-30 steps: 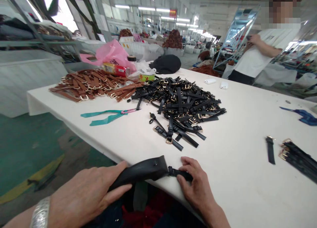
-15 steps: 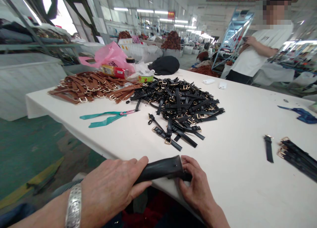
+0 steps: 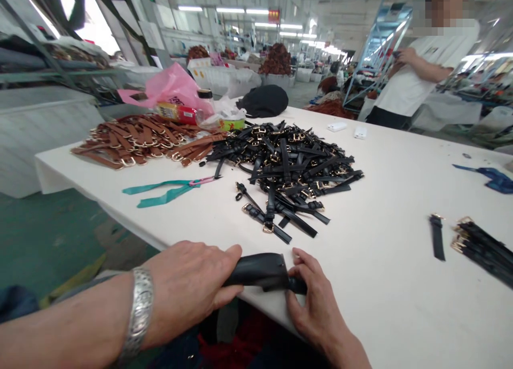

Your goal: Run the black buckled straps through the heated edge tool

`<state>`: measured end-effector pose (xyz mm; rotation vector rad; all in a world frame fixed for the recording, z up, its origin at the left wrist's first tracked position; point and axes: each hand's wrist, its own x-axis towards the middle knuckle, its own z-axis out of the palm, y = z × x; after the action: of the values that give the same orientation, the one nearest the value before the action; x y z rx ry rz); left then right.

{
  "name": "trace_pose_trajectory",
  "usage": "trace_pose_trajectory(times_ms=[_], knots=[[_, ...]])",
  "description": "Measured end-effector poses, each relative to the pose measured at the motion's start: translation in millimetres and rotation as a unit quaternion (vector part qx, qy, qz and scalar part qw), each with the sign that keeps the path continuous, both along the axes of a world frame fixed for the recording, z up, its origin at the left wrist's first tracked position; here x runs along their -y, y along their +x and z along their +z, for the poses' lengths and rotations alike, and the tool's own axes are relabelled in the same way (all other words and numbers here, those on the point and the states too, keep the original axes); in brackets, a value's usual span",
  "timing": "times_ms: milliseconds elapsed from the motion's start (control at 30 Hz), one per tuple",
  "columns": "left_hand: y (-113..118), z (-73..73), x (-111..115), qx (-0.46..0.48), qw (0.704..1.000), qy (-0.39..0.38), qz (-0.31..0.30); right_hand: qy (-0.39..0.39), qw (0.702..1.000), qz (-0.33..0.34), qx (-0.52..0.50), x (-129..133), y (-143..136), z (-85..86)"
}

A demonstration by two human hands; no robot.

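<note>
My left hand (image 3: 188,283), with a silver cuff on the wrist, is wrapped round a black, smooth, tube-like piece (image 3: 258,270) at the near table edge. At its right end, the fingers of my right hand (image 3: 316,299) close on a small black strap-like piece (image 3: 297,285) that meets the tube. How the two pieces join is hidden. Beyond my hands lies a heap of short black buckle straps (image 3: 288,161), with several loose ones at its near side.
Brown buckle straps (image 3: 132,139) are piled at the left. Small pink-handled snips (image 3: 196,182) with a teal ribbon lie before them. More black straps (image 3: 484,251) lie at the right. A jar, a pink bag and a black cap stand behind. A person (image 3: 425,64) stands beyond the table.
My left forearm has come further into view, and the black tube has shifted slightly left with its right end lower. My right hand keeps its grip. The camera has tilted a little.
</note>
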<state>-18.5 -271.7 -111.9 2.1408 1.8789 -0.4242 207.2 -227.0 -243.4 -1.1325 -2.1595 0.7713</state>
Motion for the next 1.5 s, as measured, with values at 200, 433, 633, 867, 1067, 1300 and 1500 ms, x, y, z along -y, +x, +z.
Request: trace_pose_trajectory(times_ms=[200, 433, 633, 867, 1067, 1300, 1500], knots=[[0, -9.4, 1, 0.02, 1.0, 0.011, 0.009, 0.006, 1.0, -0.015, 0.003, -1, 0, -3.8], [-18, -0.7, 22, 0.025, 0.999, 0.004, 0.026, 0.02, 1.0, -0.014, 0.005, 1, -1, -1.6], [7, -7.5, 7, 0.027, 0.999, 0.012, 0.02, 0.025, 0.999, -0.023, 0.014, -3, 1, -7.7], [-23, -20.8, 5, 0.08, 0.992, 0.046, 0.08, 0.017, 0.999, -0.003, 0.03, -6, 4, -8.5], [-64, -18.1, 34, 0.065, 0.99, 0.027, 0.126, 0.005, 1.0, -0.006, 0.008, -1, 2, -2.5], [-33, -30.7, 29, 0.056, 0.994, 0.017, 0.093, -0.005, 1.0, -0.007, 0.012, -2, -1, -3.1], [-27, -32.0, 14, 0.058, 0.993, 0.046, 0.09, -0.001, 1.0, -0.007, 0.003, -4, -1, -5.1]])
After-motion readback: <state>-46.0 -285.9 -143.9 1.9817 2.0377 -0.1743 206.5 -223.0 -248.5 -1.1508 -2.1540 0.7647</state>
